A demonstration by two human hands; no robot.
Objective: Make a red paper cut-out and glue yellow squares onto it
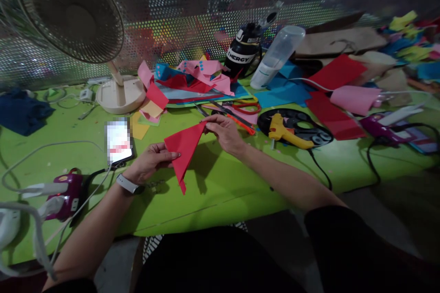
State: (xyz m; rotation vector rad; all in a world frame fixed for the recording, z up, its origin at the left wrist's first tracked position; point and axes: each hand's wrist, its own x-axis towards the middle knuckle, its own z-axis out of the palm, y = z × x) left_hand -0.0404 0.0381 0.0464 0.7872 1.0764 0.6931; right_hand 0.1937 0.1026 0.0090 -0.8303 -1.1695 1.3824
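A folded red paper (185, 147), roughly triangular with a narrow strip hanging at its lower tip, is held above the green table (220, 201). My left hand (153, 160) pinches its left edge, thumb on the near face, with a watch band at the wrist. At the paper's upper right corner, the fingertips of my right hand (222, 132) are closed on it. Just left of my left hand lies a phone (118, 141) with its screen lit.
A fan (120, 94) stands at the back left, folded papers (199, 78) beside it. Scissors (245, 106), a yellow glue gun (287, 132) on a black tray, a black bottle (242, 50) and a clear bottle (278, 57) are to the right. Purple power sockets (68, 194) and cables lie left.
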